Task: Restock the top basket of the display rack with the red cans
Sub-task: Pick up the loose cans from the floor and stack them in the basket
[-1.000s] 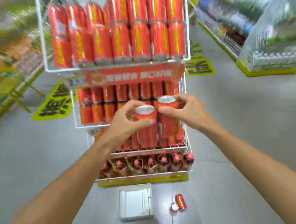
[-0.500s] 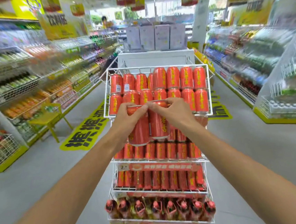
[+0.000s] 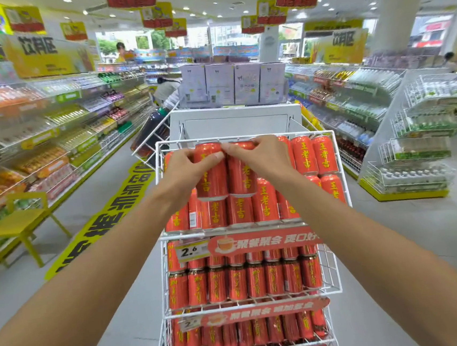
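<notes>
Red cans with yellow characters stand upright, side by side, in the top basket of the white wire display rack. The left hand grips one by its top; the right hand grips its neighbour, both above the front row.

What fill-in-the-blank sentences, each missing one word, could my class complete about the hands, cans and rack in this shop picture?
1. Each hand, the left hand and the right hand, holds one ___ metal can.
2. The held left can and right can sit in the ___ white wire basket of the rack.
3. The two held cans stand side by side and ___.
4. The white price tag hangs ___ that basket.

Missing words: red; top; upright; below
</notes>
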`<state>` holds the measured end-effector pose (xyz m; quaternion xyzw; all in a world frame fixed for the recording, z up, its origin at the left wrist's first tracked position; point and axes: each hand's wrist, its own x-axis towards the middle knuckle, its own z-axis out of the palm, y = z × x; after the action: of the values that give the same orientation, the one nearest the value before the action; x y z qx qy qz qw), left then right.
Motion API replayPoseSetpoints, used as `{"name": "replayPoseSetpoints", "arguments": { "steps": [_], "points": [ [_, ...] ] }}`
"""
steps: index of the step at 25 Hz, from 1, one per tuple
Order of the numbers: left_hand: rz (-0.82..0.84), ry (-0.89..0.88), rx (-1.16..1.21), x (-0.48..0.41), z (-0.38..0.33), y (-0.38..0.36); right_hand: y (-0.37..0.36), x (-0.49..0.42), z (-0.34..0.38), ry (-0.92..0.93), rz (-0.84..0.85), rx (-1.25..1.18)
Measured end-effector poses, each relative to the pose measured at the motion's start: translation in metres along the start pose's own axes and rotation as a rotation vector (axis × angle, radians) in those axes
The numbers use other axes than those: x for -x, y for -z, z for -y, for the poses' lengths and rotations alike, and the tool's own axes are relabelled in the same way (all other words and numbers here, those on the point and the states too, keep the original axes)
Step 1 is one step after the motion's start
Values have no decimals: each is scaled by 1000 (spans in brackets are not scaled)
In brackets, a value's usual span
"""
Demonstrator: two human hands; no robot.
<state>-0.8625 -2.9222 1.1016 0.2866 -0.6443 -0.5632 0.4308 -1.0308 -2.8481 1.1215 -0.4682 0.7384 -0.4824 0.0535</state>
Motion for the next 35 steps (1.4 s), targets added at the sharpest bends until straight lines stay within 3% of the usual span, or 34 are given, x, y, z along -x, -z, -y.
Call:
{"name": "replayPoseSetpoints", "arguments": {
  "steps": [6,17,35],
  "points": [
    [-167,16,-19,-71,8,3,-25,-62,15,-3,-123,161],
    [-296,53,-153,-91,39,2,-48,-72,-5,86,-165,355],
    [-242,52,-255,-89,51,-5,-56,-65,-11,152,-202,438]
  ]
}}
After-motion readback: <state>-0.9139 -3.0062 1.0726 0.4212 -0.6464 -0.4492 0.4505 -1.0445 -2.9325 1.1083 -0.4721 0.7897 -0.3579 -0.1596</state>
